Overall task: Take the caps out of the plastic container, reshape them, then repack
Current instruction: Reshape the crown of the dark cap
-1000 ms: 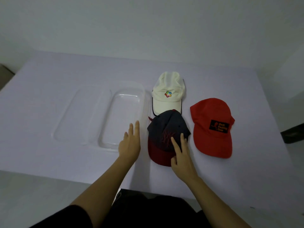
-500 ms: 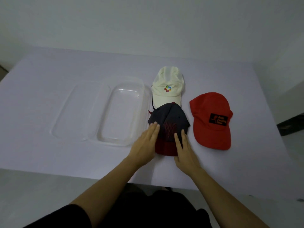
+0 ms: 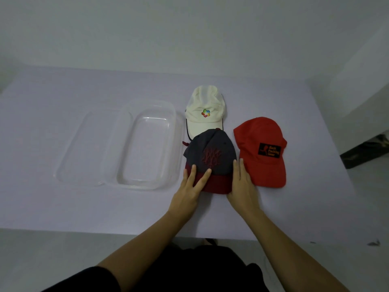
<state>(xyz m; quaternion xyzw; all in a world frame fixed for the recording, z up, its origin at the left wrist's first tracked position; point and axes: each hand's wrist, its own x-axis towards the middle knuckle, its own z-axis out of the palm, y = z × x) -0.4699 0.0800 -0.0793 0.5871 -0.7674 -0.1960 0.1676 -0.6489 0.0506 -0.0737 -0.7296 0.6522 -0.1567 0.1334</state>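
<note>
While flat on navy cap [image 3: 210, 152] | left hand [image 3: 189, 190] open | right hand [image 3: 242, 186] open beside brim

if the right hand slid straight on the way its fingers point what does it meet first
The right hand points away from the person, along the gap between the navy cap and the red cap. Probably the white cap's right edge first, though depth is unclear.

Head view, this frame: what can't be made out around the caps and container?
- White cap: near brim edge hidden under the navy cap.
- Navy cap: brim corners covered by the left hand and right hand.
- Red cap: patch lettering too small.
- Clear container: overlap with its lid unclear through transparency.
</note>
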